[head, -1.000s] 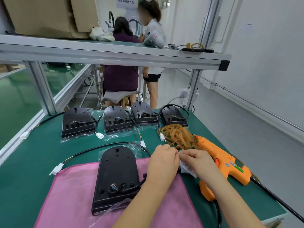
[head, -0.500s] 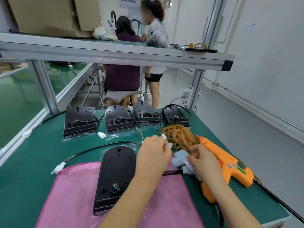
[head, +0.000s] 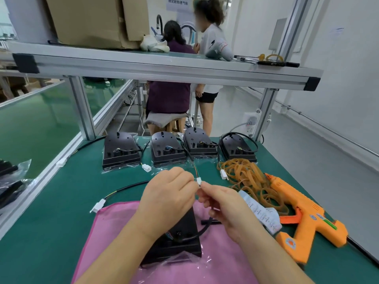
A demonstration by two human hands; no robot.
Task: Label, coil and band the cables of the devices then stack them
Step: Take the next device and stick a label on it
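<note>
Sheet just dropped by bands | label, apparently, pinched between left hand and right hand | cable wrapping judged next

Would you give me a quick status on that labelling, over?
Left hand, right hand pinching small white bit. Device on pink cloth, cable uncoiled. Rubber bands, glue gun aside.
</note>
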